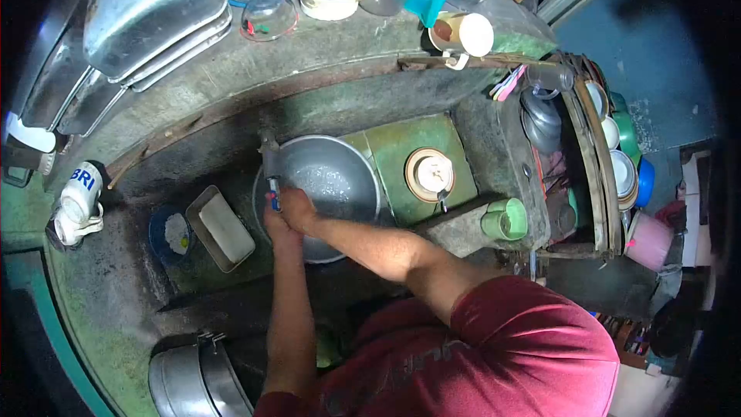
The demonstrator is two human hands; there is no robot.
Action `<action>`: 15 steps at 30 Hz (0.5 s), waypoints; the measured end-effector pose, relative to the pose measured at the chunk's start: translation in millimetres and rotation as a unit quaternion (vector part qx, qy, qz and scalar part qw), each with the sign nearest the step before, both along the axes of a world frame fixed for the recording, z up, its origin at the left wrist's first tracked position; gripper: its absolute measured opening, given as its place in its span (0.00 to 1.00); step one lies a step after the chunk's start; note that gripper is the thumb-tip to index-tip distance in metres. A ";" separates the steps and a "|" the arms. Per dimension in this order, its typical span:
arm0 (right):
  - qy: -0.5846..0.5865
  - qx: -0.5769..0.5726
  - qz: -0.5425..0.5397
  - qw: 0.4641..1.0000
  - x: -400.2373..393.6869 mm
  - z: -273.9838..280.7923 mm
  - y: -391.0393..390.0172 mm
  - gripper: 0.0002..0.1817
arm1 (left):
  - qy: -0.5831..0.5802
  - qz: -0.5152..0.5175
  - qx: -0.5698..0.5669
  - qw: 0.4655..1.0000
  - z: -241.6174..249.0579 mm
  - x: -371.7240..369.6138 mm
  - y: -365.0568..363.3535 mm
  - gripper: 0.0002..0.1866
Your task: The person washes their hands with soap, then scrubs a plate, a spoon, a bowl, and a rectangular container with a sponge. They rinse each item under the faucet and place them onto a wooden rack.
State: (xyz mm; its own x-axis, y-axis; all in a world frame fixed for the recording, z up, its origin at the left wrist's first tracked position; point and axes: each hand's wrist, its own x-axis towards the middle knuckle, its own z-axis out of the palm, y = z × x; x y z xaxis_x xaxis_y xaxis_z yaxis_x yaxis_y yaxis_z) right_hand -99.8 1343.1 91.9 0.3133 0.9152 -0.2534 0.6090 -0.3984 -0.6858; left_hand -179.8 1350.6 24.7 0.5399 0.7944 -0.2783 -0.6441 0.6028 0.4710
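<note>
Both of my hands are close together at a tap [272, 166] over the left part of a grey basin [332, 177], which has shiny wet spots inside. My right hand [297, 210] lies just below the spout, its fingers closed near the tap's blue-and-red part. My left hand [276, 224] is pressed against it from the left, fingers mostly hidden. Whether either hand holds something I cannot make out.
Left of the basin are a rectangular tray [220, 229] and a blue bowl [171, 233]. On the right stand a stacked plate and bowl [430, 174] with a spoon, and a green cup [505, 219]. Metal pans [158, 11] and containers line the upper ledge.
</note>
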 end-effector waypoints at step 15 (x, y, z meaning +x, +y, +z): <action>-0.184 0.047 -0.219 0.957 -70.5 -0.4 -1.0 0.33 | 0.051 0.014 -0.078 0.996 49.5 15.2 -1.0 0.31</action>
State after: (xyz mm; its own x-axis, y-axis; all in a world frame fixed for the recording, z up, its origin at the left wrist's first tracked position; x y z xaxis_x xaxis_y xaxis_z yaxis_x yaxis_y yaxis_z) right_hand -170.3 1342.1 91.6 0.7248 0.6885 0.0239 0.6040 -0.6184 -0.5028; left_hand -164.5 1349.6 74.2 0.4805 0.7516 -0.4520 -0.6155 0.6561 0.4367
